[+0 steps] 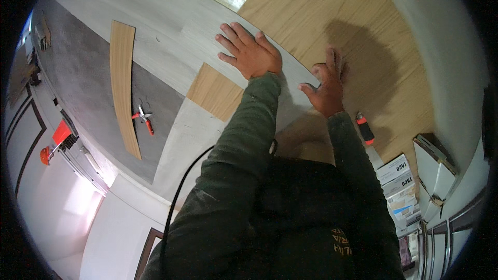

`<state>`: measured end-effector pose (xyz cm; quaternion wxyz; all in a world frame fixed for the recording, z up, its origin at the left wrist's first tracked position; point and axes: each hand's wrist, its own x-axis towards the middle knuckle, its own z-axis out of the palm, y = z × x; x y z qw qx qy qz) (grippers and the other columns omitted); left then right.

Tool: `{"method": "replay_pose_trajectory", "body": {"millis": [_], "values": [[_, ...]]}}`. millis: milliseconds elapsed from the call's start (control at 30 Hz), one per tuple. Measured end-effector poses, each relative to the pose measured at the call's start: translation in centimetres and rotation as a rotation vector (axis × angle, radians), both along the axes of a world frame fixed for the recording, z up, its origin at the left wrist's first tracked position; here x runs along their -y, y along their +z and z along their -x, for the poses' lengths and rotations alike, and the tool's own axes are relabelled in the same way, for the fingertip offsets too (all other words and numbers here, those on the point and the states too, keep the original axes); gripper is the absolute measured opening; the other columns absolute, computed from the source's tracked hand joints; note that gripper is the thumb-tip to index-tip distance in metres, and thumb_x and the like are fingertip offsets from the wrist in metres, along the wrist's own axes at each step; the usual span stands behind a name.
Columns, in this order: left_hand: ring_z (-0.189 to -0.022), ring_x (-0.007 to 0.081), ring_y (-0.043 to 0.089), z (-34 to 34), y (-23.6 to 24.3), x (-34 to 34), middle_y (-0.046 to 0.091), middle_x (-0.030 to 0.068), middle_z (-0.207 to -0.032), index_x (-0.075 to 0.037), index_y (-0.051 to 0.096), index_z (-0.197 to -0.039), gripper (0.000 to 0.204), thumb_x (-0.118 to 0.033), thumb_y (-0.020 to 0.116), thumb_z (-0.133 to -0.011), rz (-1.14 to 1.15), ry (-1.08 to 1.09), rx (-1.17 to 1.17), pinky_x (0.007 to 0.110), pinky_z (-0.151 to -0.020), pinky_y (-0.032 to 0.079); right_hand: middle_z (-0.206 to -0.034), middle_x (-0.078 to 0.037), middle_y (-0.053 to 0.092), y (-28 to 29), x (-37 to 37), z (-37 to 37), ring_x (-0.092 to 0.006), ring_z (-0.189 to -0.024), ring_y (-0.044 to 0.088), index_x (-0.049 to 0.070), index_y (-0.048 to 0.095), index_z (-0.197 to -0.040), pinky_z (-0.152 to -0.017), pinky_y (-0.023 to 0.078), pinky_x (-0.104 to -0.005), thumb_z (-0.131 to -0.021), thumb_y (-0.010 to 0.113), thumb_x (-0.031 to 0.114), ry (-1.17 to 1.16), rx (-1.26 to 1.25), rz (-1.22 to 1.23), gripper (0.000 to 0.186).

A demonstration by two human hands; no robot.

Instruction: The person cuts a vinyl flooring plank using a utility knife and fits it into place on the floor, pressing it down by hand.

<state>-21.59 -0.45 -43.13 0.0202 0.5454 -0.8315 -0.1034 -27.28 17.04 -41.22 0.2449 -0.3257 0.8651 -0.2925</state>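
My left hand (250,52) lies with its fingers spread on the light grey floor planks (199,18), holding nothing. Just right of it, my right hand (329,87) is at the seam where the grey planks meet the wood-coloured planks (311,0). Its thumb stands apart, its fingers are slightly bent, and no object shows in it. A black and red utility knife (365,128) rests on the wood-coloured planks beside my right wrist. Left of my left forearm is a short wood-coloured plank piece (217,92), set among the grey planks.
A long wood-coloured plank (122,83) lies across the grey planks and dark grey floor (78,54) at left. Red-handled snips (143,119) lie beside it. White printed boxes (398,179) stand at lower right by a white wall (451,62). A black cable (181,189) runs past my left arm.
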Motion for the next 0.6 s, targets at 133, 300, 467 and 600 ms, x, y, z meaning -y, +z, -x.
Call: {"method": "replay_pose_trajectory", "body": {"millis": [133,300,467,600], "values": [[-0.146,0.0436,0.004,0.2,0.1,0.0,0.014,0.0214,-0.158,0.003,0.024,-0.148,0.062,-0.033,0.030,-0.098,0.007,0.009,-0.022,0.061,-0.114,0.004,-0.146,-0.018,0.040,0.8,-4.7,-0.6,-0.0378,-0.138,0.032,0.007,0.057,-0.104,-0.111,0.017,-0.0592,-0.070,0.080,0.018,-0.028,-0.121,0.097,0.042],[-0.147,0.0409,0.001,-0.5,-0.2,0.1,0.012,0.0185,-0.159,0.000,0.024,-0.150,0.061,-0.031,0.030,-0.098,0.030,0.033,-0.009,0.060,-0.115,0.002,-0.120,-0.017,0.058,5.4,-13.7,-2.5,-0.0373,-0.114,0.052,0.005,0.056,-0.116,-0.098,0.039,-0.0491,-0.073,0.077,0.016,-0.243,-0.281,-0.197,0.049],[-0.146,0.0425,0.008,0.0,-0.3,-0.1,0.018,0.0216,-0.157,0.003,0.030,-0.146,0.059,-0.032,0.032,-0.098,0.070,0.023,-0.084,0.063,-0.113,0.008,-0.115,-0.019,0.057,3.9,-20.1,-2.7,-0.0368,-0.107,0.054,0.002,0.054,-0.116,-0.095,0.042,-0.0462,-0.073,0.076,0.010,-0.222,-0.219,-0.354,0.049],[-0.147,0.0416,0.008,0.2,0.1,0.0,0.018,0.0218,-0.157,0.002,0.030,-0.146,0.059,-0.030,0.035,-0.097,0.023,0.050,-0.101,0.062,-0.113,0.007,-0.112,-0.019,0.056,2.2,-22.0,-3.2,-0.0353,-0.101,0.057,0.001,0.053,-0.116,-0.090,0.045,-0.0429,-0.078,0.072,0.008,-0.203,-0.251,-0.259,0.043]]}}
